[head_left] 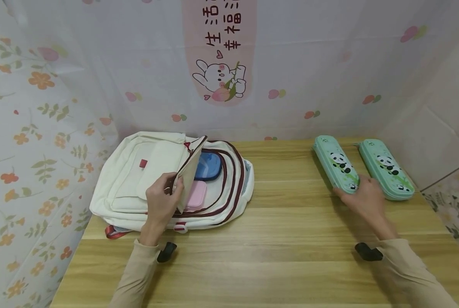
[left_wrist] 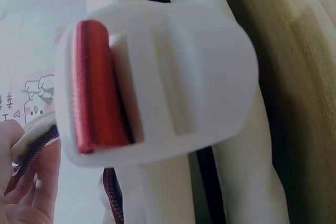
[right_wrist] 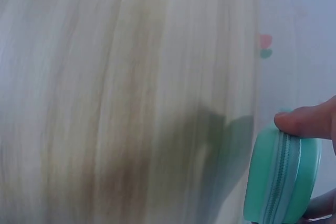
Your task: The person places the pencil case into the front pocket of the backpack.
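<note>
A cream backpack (head_left: 110, 188) with dark red zips lies on its back at the left. My left hand (head_left: 161, 200) pinches the edge of its unzipped front flap (head_left: 189, 173) and holds it up. Inside the opening show a blue case (head_left: 209, 167) and a pink case (head_left: 197, 195), both partly covered by the flap. At the right, my right hand (head_left: 368, 199) grips the near end of a mint-green panda pencil case (head_left: 331, 154). In the right wrist view the thumb lies on one face of this zipped pencil case (right_wrist: 281, 177), apparently tilted off the table.
A second green panda pencil case (head_left: 383, 160) lies just right of the gripped one. The wooden table (head_left: 279, 239) meets a printed curtain (head_left: 291, 55) behind. A white buckle (left_wrist: 210, 77) with a red strap fills much of the left wrist view.
</note>
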Tool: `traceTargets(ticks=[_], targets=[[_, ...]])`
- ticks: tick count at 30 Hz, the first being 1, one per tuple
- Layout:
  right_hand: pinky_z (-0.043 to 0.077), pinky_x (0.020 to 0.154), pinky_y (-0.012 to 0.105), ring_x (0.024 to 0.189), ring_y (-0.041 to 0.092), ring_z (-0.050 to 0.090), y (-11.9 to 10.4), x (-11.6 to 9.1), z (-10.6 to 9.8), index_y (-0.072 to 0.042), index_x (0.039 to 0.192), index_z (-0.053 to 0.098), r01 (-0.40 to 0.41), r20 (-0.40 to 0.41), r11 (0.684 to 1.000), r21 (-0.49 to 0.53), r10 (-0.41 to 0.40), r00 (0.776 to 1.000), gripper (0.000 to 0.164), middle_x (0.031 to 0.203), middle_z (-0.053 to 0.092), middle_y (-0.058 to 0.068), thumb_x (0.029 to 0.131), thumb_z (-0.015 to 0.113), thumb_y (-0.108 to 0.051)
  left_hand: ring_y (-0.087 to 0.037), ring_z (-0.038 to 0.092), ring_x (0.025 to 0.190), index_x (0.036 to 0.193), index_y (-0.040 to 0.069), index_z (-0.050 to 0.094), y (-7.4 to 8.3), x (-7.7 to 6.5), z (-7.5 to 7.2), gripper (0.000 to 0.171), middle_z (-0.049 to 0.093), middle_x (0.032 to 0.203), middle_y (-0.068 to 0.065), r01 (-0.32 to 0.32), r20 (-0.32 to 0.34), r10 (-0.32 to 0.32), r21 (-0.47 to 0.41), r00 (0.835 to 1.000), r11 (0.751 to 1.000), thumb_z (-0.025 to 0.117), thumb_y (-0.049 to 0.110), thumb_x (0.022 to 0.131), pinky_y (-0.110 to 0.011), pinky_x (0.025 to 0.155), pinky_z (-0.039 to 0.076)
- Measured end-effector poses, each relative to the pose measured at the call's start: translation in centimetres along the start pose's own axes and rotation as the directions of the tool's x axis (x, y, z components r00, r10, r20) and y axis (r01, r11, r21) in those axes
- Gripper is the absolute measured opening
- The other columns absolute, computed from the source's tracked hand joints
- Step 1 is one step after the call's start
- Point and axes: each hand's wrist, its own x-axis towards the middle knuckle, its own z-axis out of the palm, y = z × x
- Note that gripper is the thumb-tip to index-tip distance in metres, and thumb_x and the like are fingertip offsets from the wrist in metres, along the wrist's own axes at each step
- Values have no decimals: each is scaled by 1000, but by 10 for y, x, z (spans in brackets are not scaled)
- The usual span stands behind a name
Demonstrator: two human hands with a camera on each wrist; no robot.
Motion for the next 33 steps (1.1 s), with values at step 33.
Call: traceTargets(ticks=[33], targets=[[49,78,52,95,42,60,-110,-32,22,10,139,50,287,31,948,136,-293,956,83,117,60,32,78,83,-35,-22,65,61,96,-7,70,-2,-2,2,11,72,80,-18,7,7,-7,0,1000,1000,70,-4,85,-10,57,45]])
